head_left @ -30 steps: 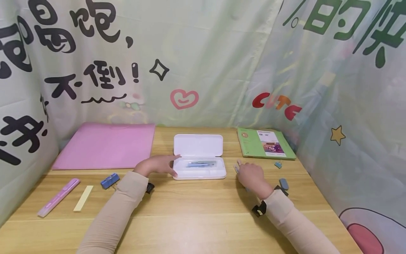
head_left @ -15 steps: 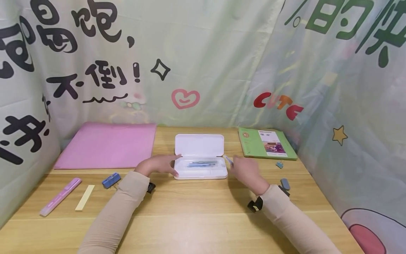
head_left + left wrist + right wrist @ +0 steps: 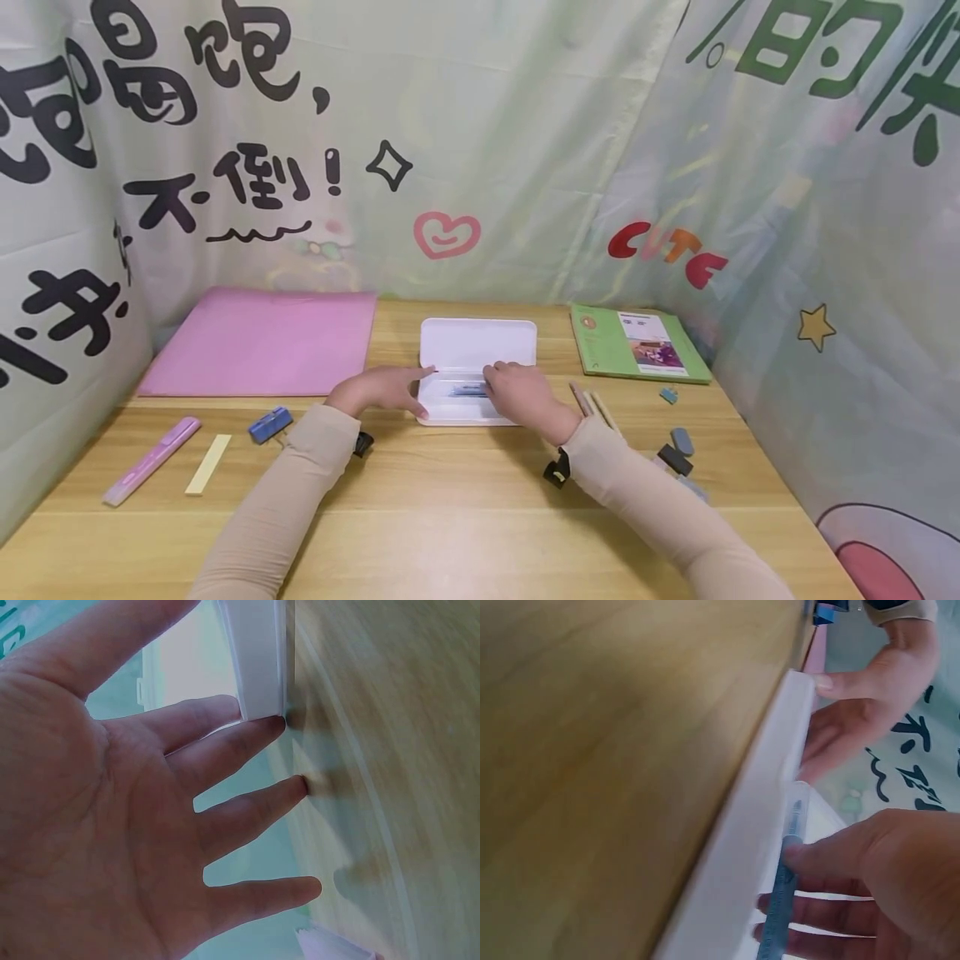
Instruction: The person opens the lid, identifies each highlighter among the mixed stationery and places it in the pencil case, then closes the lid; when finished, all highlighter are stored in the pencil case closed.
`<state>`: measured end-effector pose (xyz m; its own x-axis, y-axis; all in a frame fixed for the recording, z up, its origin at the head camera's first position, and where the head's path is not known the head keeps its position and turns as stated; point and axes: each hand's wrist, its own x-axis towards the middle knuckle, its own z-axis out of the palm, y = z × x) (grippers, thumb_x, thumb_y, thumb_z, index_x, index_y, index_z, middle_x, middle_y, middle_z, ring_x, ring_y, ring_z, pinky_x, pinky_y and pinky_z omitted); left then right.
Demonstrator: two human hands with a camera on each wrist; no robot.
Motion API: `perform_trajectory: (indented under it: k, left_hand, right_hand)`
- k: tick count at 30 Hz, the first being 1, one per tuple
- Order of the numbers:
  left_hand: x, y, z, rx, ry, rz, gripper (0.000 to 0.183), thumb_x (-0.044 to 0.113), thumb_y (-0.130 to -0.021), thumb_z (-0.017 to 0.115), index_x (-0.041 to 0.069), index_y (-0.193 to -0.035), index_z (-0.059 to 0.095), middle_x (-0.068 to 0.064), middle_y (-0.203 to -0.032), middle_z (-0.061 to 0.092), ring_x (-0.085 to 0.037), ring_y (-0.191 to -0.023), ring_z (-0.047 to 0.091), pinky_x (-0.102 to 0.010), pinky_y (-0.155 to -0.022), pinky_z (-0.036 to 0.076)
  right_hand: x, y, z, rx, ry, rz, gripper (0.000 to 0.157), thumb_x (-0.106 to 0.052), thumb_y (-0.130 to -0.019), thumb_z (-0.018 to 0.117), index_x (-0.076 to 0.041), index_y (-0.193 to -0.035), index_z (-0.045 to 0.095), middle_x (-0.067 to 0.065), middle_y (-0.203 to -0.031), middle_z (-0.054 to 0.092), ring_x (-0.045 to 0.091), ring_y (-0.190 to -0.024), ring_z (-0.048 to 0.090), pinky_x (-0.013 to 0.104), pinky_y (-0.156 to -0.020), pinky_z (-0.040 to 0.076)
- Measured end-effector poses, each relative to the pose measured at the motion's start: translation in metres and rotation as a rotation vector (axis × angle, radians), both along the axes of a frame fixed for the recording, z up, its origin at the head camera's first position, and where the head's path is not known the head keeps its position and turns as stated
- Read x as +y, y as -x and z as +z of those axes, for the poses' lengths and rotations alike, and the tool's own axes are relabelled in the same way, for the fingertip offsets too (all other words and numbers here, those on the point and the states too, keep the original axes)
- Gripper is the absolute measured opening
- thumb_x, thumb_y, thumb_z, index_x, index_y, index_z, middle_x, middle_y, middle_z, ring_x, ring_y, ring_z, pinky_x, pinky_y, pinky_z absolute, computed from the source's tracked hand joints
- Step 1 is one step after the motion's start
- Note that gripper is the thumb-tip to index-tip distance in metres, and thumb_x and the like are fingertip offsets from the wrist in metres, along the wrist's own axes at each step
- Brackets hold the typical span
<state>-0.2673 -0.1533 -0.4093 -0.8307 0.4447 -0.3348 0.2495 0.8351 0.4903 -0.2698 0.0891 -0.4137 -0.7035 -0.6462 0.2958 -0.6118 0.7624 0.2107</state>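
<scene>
A white pencil case [image 3: 478,343] lies unfolded on the wooden table, its lid tipped back. Several thin blue pens [image 3: 467,390] rest in its tray. My left hand [image 3: 381,390] is at the left end of the case, fingers straight and spread. In the left wrist view its fingertips [image 3: 262,729] meet the case's edge. Over the right half of the tray, my right hand [image 3: 521,392] pinches a blue-grey pen [image 3: 780,900] with a clear end between thumb and fingers. That pen lies along the case's long side; the hand hides it in the head view.
Pencils [image 3: 592,406] lie beside the right forearm, near a grey-blue eraser [image 3: 682,441], a black block [image 3: 674,461] and a teal clip [image 3: 668,396]. A green book [image 3: 637,343], pink sheet [image 3: 258,343], blue sharpener [image 3: 270,425], pink long case [image 3: 152,461] and yellow strip [image 3: 208,465] surround.
My right hand has moved left with the pen, from beside the case to over its tray, uncovering pencils on the table. My left hand stays at the case's left end.
</scene>
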Motion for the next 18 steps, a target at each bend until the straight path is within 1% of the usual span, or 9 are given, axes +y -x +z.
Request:
perform_trajectory:
  k: [4, 7, 10, 15, 18]
  left_hand:
    - [0.001, 0.000, 0.001, -0.001, 0.002, 0.006, 0.083, 0.046, -0.070, 0.066, 0.027, -0.138, 0.022, -0.007, -0.138, 0.028, -0.030, -0.120, 0.031, -0.048, -0.092, 0.027]
    - [0.001, 0.000, 0.000, 0.003, 0.006, 0.010, 0.083, 0.046, -0.070, 0.065, 0.027, -0.138, 0.022, -0.008, -0.138, 0.028, -0.030, -0.120, 0.031, -0.048, -0.092, 0.027]
    - [0.001, 0.001, 0.000, 0.007, 0.014, 0.015, 0.083, 0.046, -0.070, 0.065, 0.027, -0.138, 0.022, -0.008, -0.137, 0.029, -0.030, -0.119, 0.032, -0.049, -0.092, 0.027]
    - [0.001, 0.002, 0.000, 0.005, 0.015, 0.010, 0.083, 0.046, -0.070, 0.065, 0.026, -0.138, 0.022, -0.009, -0.137, 0.030, -0.031, -0.118, 0.033, -0.049, -0.091, 0.028]
    - [0.000, 0.003, -0.001, 0.000, 0.013, 0.008, 0.084, 0.047, -0.070, 0.065, 0.027, -0.138, 0.021, -0.008, -0.137, 0.029, -0.031, -0.118, 0.033, -0.049, -0.090, 0.029]
  right_hand:
    - [-0.007, 0.004, -0.008, 0.029, -0.010, 0.027, 0.011, -0.024, -0.081, 0.058, -0.013, -0.078, 0.058, -0.003, -0.066, 0.052, 0.012, -0.054, 0.046, 0.026, -0.039, 0.034]
    - [-0.009, 0.005, -0.012, 0.036, -0.003, 0.034, 0.009, -0.022, -0.080, 0.060, -0.013, -0.079, 0.059, -0.002, -0.068, 0.053, 0.012, -0.055, 0.047, 0.026, -0.038, 0.035]
    - [-0.011, 0.004, -0.014, 0.036, -0.007, 0.033, 0.007, -0.020, -0.080, 0.059, -0.014, -0.081, 0.061, -0.002, -0.072, 0.052, 0.012, -0.058, 0.048, 0.027, -0.038, 0.036]
    - [-0.011, 0.002, -0.014, 0.023, -0.036, 0.037, 0.013, -0.015, -0.081, 0.052, -0.016, -0.085, 0.065, -0.003, -0.078, 0.053, 0.011, -0.061, 0.050, 0.027, -0.039, 0.038]
    - [-0.007, 0.001, -0.012, 0.001, -0.039, 0.041, 0.018, -0.009, -0.079, 0.051, -0.015, -0.089, 0.065, -0.002, -0.080, 0.056, 0.012, -0.064, 0.051, 0.027, -0.044, 0.042]
